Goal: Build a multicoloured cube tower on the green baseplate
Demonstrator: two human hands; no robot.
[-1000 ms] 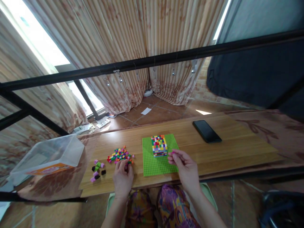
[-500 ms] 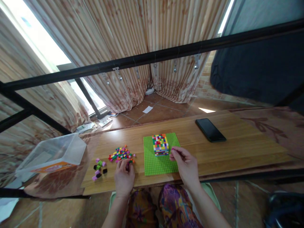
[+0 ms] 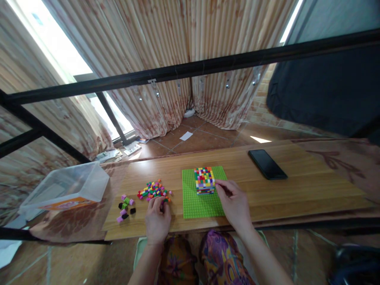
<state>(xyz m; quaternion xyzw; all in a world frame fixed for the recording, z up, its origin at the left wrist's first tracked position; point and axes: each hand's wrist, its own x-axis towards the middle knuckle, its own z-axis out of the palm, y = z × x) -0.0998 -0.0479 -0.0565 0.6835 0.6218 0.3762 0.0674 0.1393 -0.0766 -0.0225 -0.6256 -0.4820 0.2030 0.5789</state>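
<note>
Farthest left, well apart from the grip of the left hand, is a clear plastic box with an orange label. Nearer to that grip, on its left, a loose group of larger bricks in pink, green and black lies on the desk. Just beyond the fingertips spreads a pile of tiny bricks in many colours. The left hand rests at the near edge of this pile with its fingers curled down; whether anything is held under them I cannot tell. It has stayed there over the last second.

To the right of the left grip lies a green baseplate, carrying a multicoloured brick stack. The right hand is what has changed: its grip was a little apart from the stack, showing a magenta piece, and is now up against the stack's right side, apparently touching it. That grip is narrow, thumb and forefinger close together; whether the piece is between them is too small to tell. My reading is that the work has passed from handling the piece to fitting it against the stack. Beyond the right grip, farther right, lies a dark phone.
</note>
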